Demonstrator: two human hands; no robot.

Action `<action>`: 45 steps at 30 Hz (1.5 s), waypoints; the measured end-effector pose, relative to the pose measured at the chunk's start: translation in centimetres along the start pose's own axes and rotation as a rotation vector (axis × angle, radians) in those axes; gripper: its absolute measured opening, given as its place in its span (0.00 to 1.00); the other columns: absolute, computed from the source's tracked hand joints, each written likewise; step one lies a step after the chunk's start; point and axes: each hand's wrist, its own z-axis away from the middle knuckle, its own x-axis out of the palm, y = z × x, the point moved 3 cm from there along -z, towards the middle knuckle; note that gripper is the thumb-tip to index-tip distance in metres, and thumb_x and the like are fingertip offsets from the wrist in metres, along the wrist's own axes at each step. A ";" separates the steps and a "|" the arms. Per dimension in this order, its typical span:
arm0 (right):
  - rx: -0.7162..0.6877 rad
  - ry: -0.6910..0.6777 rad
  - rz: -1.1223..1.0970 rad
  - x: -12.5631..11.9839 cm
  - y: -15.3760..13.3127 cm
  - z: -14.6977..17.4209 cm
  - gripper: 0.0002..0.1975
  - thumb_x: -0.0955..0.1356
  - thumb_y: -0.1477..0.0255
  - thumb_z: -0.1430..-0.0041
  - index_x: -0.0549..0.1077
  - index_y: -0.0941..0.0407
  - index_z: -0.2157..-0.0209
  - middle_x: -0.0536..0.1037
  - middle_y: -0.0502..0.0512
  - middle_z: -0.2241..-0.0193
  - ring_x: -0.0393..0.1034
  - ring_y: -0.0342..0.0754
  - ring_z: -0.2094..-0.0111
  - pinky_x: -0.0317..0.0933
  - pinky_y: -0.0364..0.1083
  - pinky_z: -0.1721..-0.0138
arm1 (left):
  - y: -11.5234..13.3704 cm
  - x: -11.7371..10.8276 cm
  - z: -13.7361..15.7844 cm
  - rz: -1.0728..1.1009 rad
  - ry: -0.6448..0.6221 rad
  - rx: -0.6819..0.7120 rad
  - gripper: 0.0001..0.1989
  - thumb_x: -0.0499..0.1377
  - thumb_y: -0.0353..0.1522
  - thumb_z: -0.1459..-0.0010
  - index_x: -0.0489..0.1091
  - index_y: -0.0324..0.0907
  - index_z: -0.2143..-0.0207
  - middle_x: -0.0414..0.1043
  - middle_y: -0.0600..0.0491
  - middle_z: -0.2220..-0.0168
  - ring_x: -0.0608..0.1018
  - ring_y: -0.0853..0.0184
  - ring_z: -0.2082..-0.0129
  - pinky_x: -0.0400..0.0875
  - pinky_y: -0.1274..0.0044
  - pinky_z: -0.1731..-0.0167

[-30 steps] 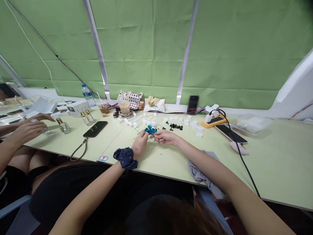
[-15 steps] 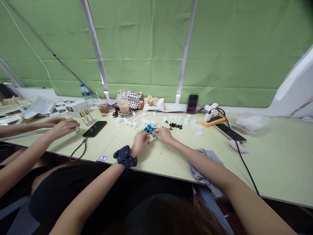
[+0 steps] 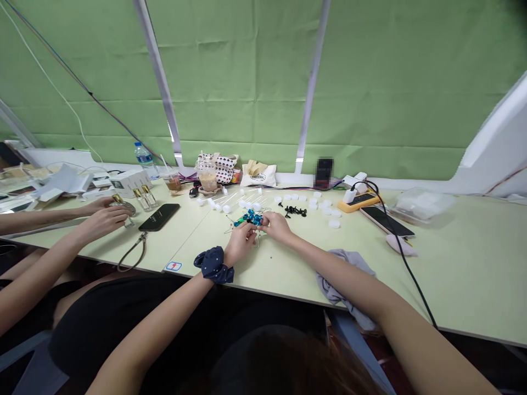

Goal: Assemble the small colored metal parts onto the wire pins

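My left hand (image 3: 240,242), a dark dotted scrunchie (image 3: 214,265) on its wrist, is closed at the near edge of a small pile of shiny blue pieces (image 3: 249,217). Its fingertips are pinched together; whatever lies between them is too small to name. Just to the right, my right hand (image 3: 277,226) is also closed in a pinch, its fingertips hiding what they grip. Thin metal wires stick out around the pile. Behind it lie clear tubes with white ends (image 3: 226,208), and to its right a group of small black pieces (image 3: 295,210).
White round caps (image 3: 334,224) are scattered at the back right. A phone (image 3: 160,217) with a strap lies left; another phone (image 3: 389,222) lies right beside a yellow device (image 3: 359,202) with a black cable. Drinks stand behind. A co-worker's hands (image 3: 105,216) handle small bottles at left.
My left hand has shifted slightly right and nearer me, showing more of the blue pile. My right hand has barely moved. The co-worker's hands have moved a bottle slightly.
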 end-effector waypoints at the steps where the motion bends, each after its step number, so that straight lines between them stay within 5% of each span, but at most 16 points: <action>1: 0.011 -0.009 0.031 0.0 -0.2 0.0 0.12 0.72 0.74 0.54 0.65 0.56 0.81 0.75 0.51 0.73 0.66 0.46 0.71 0.53 0.43 0.70 | 0.0 0.0 0.0 0.017 -0.006 -0.020 0.06 0.53 0.30 0.44 0.69 0.41 0.65 0.67 0.51 0.66 0.74 0.72 0.78 0.70 0.77 0.77; 6: 0.026 -0.074 0.190 -0.3 -1.4 0.3 0.08 0.71 0.73 0.49 0.68 0.55 0.75 0.76 0.54 0.72 0.68 0.48 0.70 0.49 0.43 0.72 | 0.0 0.1 0.2 0.109 -0.027 -0.132 0.08 0.53 0.29 0.45 0.67 0.41 0.61 0.70 0.52 0.69 0.77 0.67 0.75 0.72 0.77 0.75; 13: -0.002 -0.180 0.471 -0.6 -2.7 0.7 0.08 0.67 0.65 0.41 0.70 0.54 0.64 0.77 0.54 0.71 0.71 0.50 0.68 0.52 0.43 0.71 | 0.2 0.0 0.2 0.125 -0.087 -0.109 0.32 0.52 0.26 0.46 0.51 0.48 0.38 0.69 0.58 0.72 0.76 0.72 0.76 0.73 0.79 0.72; 19: -0.004 -0.168 0.403 -0.5 -2.4 0.5 0.10 0.67 0.63 0.41 0.70 0.55 0.63 0.77 0.54 0.71 0.70 0.48 0.69 0.53 0.42 0.70 | 0.1 -0.4 -0.1 0.056 -0.084 -0.076 0.28 0.51 0.26 0.45 0.58 0.46 0.41 0.68 0.56 0.71 0.75 0.73 0.76 0.72 0.80 0.73; 28: -0.177 -0.200 0.178 -0.1 -1.4 0.2 0.09 0.63 0.75 0.39 0.77 0.57 0.66 0.78 0.55 0.70 0.70 0.45 0.69 0.56 0.41 0.66 | -0.2 -0.8 -0.3 0.060 -0.063 -0.101 0.28 0.52 0.27 0.46 0.57 0.45 0.41 0.69 0.57 0.73 0.74 0.73 0.78 0.73 0.80 0.73; 36: -0.018 -0.076 0.139 -0.9 -1.5 0.3 0.04 0.70 0.70 0.47 0.76 0.54 0.74 0.79 0.49 0.73 0.70 0.45 0.70 0.55 0.42 0.66 | 0.2 -0.5 -0.2 0.094 -0.086 -0.125 0.28 0.53 0.27 0.46 0.58 0.45 0.42 0.68 0.56 0.72 0.76 0.72 0.77 0.73 0.80 0.74; 45: 0.047 -0.068 0.111 -1.1 -1.7 0.3 0.10 0.72 0.67 0.51 0.69 0.56 0.78 0.77 0.48 0.75 0.69 0.45 0.71 0.54 0.43 0.65 | 0.6 -0.5 -0.1 0.088 -0.103 -0.102 0.26 0.53 0.27 0.46 0.59 0.45 0.43 0.69 0.57 0.72 0.76 0.72 0.77 0.73 0.80 0.74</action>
